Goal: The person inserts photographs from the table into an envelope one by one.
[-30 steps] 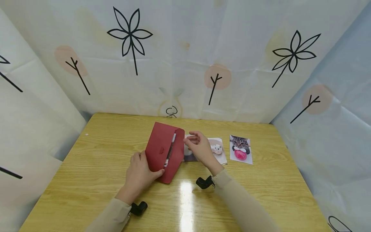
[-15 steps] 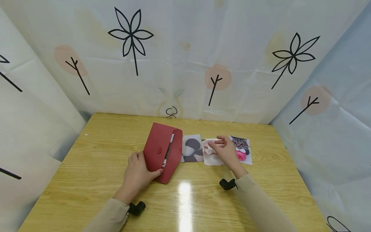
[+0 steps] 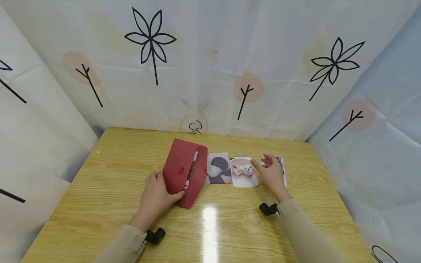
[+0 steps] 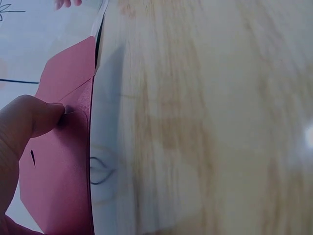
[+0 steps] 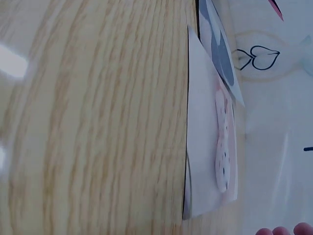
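Note:
A red paper envelope (image 3: 179,157) lies slanted, its flap up and the edges of papers showing in the slot. My left hand (image 3: 154,193) grips its lower left side, thumb pressed on the front by the slot, as the left wrist view also shows. My right hand (image 3: 272,175), fingers loosely bent and holding nothing visible, is over the cat photo card (image 3: 282,163), hiding most of it. Left of that hand lies a photo card with white spotted figures (image 3: 243,179). A grey photo card with round shapes (image 3: 218,173) lies between this card and the envelope.
The wooden table (image 3: 115,175) has a bright reflection near its front middle. A white cloth with line-drawn plants (image 3: 204,65) hangs behind and at both sides. Black wrist cameras hang under both sleeves (image 3: 299,223).
My right hand has moved right from beside the envelope, past the grey and spotted-figure cards, to the cat card. My left hand stays on the envelope, which has shifted slightly left.

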Demonstrator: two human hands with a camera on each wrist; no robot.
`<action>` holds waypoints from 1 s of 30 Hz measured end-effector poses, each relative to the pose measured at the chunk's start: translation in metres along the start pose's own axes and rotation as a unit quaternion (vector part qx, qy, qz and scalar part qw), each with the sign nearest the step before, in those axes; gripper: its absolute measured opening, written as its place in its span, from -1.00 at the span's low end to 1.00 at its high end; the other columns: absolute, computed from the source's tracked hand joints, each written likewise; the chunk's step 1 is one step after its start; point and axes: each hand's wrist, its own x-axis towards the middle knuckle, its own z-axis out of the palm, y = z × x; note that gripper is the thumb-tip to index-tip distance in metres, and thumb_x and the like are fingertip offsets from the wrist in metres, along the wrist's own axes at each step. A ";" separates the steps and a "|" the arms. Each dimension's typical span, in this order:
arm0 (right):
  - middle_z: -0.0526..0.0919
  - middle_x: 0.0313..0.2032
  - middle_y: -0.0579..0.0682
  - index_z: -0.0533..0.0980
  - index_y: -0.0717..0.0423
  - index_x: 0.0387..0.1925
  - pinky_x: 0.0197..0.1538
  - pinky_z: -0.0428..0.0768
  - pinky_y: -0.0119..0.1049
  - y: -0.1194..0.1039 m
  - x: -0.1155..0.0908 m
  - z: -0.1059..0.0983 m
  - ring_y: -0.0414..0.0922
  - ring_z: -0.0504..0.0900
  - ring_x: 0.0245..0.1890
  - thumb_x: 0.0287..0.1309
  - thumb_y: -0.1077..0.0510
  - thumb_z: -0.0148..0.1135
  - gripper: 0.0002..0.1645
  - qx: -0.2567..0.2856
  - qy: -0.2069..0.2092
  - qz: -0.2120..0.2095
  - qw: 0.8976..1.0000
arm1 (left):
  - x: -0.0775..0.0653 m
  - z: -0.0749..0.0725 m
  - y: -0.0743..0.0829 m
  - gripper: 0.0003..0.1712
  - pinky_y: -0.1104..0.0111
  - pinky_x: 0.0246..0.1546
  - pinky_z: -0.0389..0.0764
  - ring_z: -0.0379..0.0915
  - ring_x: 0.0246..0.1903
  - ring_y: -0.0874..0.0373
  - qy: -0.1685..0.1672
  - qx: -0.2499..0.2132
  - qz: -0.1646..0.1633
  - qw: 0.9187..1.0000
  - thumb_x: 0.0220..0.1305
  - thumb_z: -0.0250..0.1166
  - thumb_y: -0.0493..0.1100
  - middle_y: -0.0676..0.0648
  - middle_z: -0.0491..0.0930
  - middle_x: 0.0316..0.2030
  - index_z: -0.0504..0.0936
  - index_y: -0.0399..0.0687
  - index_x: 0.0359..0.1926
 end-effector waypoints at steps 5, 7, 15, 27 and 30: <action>0.38 0.14 0.24 0.18 0.22 0.35 0.07 0.43 -0.05 0.011 0.006 -0.009 0.08 0.42 0.06 -0.02 -0.39 0.32 0.12 -0.011 0.029 0.027 0.999 | 0.000 -0.001 0.001 0.22 0.02 -0.17 0.50 0.21 -0.04 -0.18 -0.001 -0.002 -0.001 1.000 -0.19 0.50 0.32 -0.35 0.28 0.01 0.23 -0.49 0.23; 0.36 0.15 0.26 0.14 0.22 0.37 0.08 0.41 -0.03 0.014 0.009 -0.012 0.10 0.39 0.08 -0.02 -0.38 0.34 0.14 -0.008 0.041 0.046 0.998 | 0.000 -0.001 0.001 0.22 0.03 -0.17 0.50 0.21 -0.04 -0.17 -0.002 -0.002 -0.001 1.000 -0.19 0.50 0.33 -0.35 0.28 0.00 0.24 -0.49 0.23; 0.27 0.27 0.27 0.05 0.22 0.42 0.27 0.28 0.03 0.024 0.020 -0.020 0.16 0.28 0.24 0.00 -0.35 0.34 0.19 -0.029 0.075 0.101 0.992 | 0.000 0.001 0.002 0.24 0.04 -0.16 0.49 0.20 -0.04 -0.16 -0.009 0.000 -0.006 1.000 -0.21 0.50 0.35 -0.32 0.27 0.00 0.23 -0.46 0.25; 0.24 0.27 0.32 0.06 0.27 0.41 0.20 0.20 0.14 0.029 0.021 -0.031 0.26 0.14 0.24 0.00 -0.39 0.30 0.21 -0.097 0.076 0.123 0.985 | -0.002 0.002 0.003 0.23 0.04 -0.15 0.49 0.20 -0.03 -0.16 -0.007 0.004 -0.007 1.000 -0.22 0.50 0.35 -0.33 0.28 0.00 0.25 -0.47 0.23; 0.23 0.26 0.32 0.05 0.27 0.41 0.19 0.19 0.15 0.030 0.020 -0.032 0.26 0.14 0.23 -0.01 -0.40 0.31 0.22 -0.105 0.074 0.131 0.983 | -0.003 0.003 0.002 0.23 0.05 -0.15 0.48 0.20 -0.03 -0.16 -0.005 0.005 -0.006 1.000 -0.23 0.50 0.36 -0.33 0.29 -0.01 0.26 -0.47 0.22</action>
